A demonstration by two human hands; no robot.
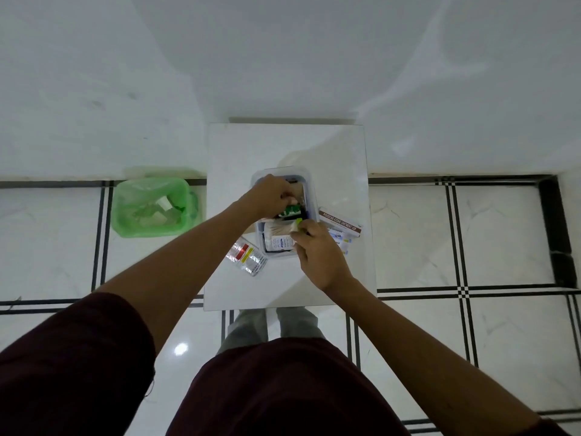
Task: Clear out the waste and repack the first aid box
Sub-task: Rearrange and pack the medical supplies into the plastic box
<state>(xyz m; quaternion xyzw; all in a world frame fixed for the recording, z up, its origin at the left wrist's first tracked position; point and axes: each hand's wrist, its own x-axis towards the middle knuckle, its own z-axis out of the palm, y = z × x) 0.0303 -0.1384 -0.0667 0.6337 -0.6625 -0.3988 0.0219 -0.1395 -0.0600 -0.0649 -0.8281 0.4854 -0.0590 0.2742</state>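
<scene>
The clear plastic first aid box (306,179) stands in the middle of a small white table (283,146). My left hand (270,195) reaches into the box from the left and grips a green and white packet (290,210). My right hand (317,250) is over the box's near right corner, its fingers pinching a small pale item with a yellow-green tip (297,224). A white labelled bottle or roll (278,239) lies in the near half of the box. Much of the box's inside is hidden by my hands.
A povidone-iodine ointment carton (339,223) and other small packs lie right of the box. Foil tablet strips (248,258) lie at its near left. A green bin (154,207) lined with a bag, holding waste, stands on the tiled floor left of the table.
</scene>
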